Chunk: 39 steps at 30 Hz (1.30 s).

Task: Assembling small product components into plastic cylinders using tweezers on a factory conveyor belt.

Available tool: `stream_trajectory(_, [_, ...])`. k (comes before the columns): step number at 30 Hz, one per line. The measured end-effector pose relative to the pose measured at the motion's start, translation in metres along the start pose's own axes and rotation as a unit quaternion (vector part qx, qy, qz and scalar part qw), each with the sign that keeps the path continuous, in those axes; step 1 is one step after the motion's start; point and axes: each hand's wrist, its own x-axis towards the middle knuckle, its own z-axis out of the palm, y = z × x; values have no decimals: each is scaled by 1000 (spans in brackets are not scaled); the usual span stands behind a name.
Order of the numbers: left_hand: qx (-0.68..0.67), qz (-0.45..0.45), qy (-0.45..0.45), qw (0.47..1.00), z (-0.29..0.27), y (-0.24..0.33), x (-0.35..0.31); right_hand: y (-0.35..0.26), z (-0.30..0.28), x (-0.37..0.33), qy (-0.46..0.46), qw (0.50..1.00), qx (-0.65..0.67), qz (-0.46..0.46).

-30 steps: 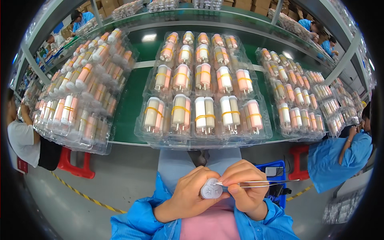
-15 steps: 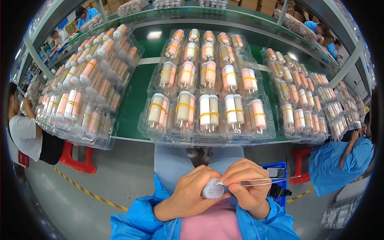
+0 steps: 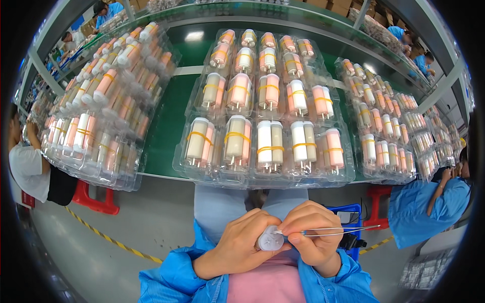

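My left hand grips a small white cylindrical part low in the head view, close to my chest. My right hand holds thin metal tweezers whose tips rest against the face of that white part, with the handles pointing right. Both hands touch each other around the part. Right above them, on the green bench, a clear plastic tray holds rows of white and pink cylinders bound in pairs with yellow bands.
A stack of similar clear trays stands at the left and another at the right. A person in white sits at the left, a person in blue at the right. Red stools and a blue crate are on the floor.
The view has tilted slightly, so the trays appear shifted. My hands hold the white part and tweezers in the same grip, with only tiny movement.
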Motion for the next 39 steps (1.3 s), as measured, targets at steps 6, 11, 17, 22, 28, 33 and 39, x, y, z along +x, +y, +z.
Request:
stream_trajectory(6, [-3, 17, -2, 1000, 1, -8, 3, 1, -3, 5, -29, 999, -28, 3])
stream_trajectory(11, [0, 25, -4, 1000, 4, -11, 6, 2, -7, 6, -43, 998, -46, -1])
stream_trajectory(17, [62, 43, 2, 997, 7, -11, 6, 2, -7, 5, -33, 998, -56, -6])
stream_trajectory(22, [78, 32, 10, 996, 6, -15, 9, 1, -5, 9, -37, 993, -110, -36])
stream_trajectory(28, [-120, -63, -9, 991, 1, -8, 5, 13, 0, -12, 174, 984, 45, 9])
stream_trajectory(33, [-145, -70, -15, 987, 3, -12, 9, 19, -5, -20, 144, 989, 22, -13])
stream_trajectory(39, [18, -18, 1, 1000, 5, -12, 14, -2, -15, -1, -109, 950, -67, -285])
